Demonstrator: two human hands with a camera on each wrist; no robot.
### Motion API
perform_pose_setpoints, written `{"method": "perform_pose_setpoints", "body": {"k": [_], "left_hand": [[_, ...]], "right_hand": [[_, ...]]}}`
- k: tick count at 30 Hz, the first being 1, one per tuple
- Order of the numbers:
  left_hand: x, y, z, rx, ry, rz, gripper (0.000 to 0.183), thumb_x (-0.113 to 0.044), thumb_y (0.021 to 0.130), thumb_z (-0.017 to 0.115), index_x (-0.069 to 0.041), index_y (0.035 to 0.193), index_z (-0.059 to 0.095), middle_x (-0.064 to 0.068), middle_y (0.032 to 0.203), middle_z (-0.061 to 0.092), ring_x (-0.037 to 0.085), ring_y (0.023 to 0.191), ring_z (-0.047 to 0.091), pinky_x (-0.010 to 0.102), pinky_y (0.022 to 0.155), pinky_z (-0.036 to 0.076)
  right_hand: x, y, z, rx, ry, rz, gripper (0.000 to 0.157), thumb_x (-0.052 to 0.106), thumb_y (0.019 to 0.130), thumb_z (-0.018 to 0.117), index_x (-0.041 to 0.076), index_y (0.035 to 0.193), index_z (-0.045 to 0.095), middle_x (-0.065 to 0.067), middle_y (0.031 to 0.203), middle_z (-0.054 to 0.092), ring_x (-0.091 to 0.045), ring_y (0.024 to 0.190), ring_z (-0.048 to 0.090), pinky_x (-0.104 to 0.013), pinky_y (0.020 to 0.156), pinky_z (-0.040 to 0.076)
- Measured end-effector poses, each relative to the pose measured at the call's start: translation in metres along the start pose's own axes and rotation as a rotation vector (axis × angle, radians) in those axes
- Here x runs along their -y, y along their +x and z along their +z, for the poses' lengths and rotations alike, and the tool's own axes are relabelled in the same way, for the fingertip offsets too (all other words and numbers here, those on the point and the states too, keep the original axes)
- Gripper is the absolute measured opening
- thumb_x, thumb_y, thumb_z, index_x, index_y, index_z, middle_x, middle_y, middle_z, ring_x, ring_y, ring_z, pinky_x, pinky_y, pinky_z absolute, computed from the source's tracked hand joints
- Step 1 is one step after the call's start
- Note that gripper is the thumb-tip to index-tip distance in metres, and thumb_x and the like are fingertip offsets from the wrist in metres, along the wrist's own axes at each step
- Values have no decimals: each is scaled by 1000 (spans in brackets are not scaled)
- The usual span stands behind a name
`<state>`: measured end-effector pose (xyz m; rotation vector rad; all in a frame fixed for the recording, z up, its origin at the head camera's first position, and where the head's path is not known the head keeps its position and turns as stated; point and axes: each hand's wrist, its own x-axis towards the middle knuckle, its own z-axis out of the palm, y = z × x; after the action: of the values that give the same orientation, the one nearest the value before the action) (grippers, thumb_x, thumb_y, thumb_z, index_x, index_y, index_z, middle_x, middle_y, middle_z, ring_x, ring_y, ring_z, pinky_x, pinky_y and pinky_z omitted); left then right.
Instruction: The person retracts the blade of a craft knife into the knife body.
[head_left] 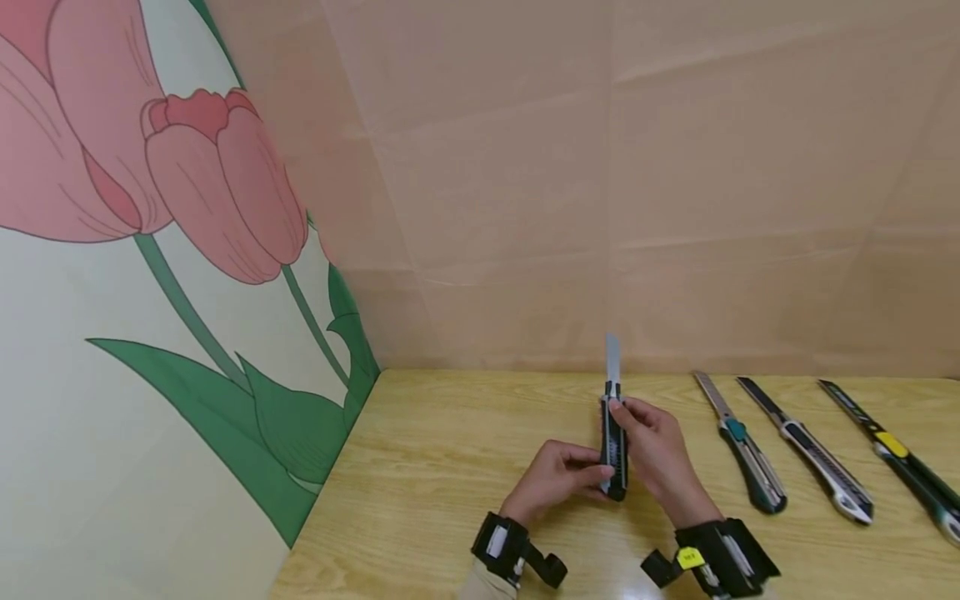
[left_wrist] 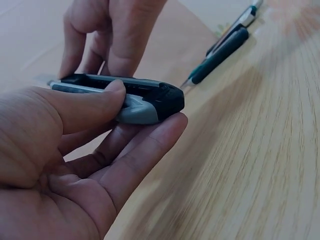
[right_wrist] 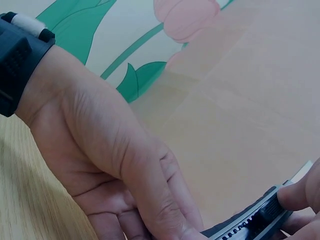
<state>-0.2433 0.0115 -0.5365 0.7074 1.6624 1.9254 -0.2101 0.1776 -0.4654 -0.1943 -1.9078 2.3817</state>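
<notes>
A black and grey utility knife [head_left: 616, 454] is held up over the table, its blade [head_left: 612, 358] extended and pointing away from me. My left hand [head_left: 553, 473] pinches the rear end of the handle; in the left wrist view its thumb [left_wrist: 116, 89] lies on top and fingers support it from below. The right hand [head_left: 662, 450] grips the front part from the other side. Seen from the right wrist, that thumb [right_wrist: 295, 194] presses on the black slider beside a toothed track [right_wrist: 240, 231]. Part of the handle is hidden by the fingers.
To the right on the wooden table [head_left: 420, 467] lie a green-handled utility knife [head_left: 752, 467], a grey and black one [head_left: 817, 458] and a longer one with a yellow slider [head_left: 892, 444], blades pointing away. A brown covering [head_left: 600, 208] hangs behind; a tulip-painted wall [head_left: 187, 375] stands left.
</notes>
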Motion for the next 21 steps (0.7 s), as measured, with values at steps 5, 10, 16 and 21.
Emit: {"method": "perform_pose_setpoints", "body": {"k": [5, 10, 16, 21], "left_hand": [[0, -1, -1, 18, -27, -3, 26, -6, 91, 67, 4, 115, 70, 18, 98, 75, 27, 79, 74, 39, 70, 64], [-1, -2, -1, 28, -26, -12, 25, -2, 93, 65, 6, 116, 69, 20, 101, 74, 30, 83, 73, 39, 71, 63], [-2, -2, 0, 41, -20, -6, 26, -1, 93, 63, 6, 118, 68, 21, 104, 73, 35, 86, 71, 40, 72, 63], [-4, -3, 0, 41, -24, -13, 26, -3, 93, 64, 4, 118, 69, 19, 103, 74, 32, 85, 72, 39, 73, 63]], "right_hand": [[0, -1, 1, 7, -8, -17, 53, 26, 102, 53, -13, 137, 46, 5, 104, 65, -11, 90, 61, -17, 74, 57], [0, -1, 2, 13, -69, -29, 49, 23, 104, 51, -13, 137, 46, -9, 114, 60, -13, 92, 59, -18, 76, 57], [3, -1, 2, 22, -103, -20, 46, 21, 105, 48, -12, 136, 47, -9, 112, 58, -14, 93, 58, -18, 78, 56], [4, 0, -1, 34, -131, 6, 48, 26, 105, 47, -10, 138, 47, -7, 113, 59, -14, 94, 58, -18, 78, 56]]}}
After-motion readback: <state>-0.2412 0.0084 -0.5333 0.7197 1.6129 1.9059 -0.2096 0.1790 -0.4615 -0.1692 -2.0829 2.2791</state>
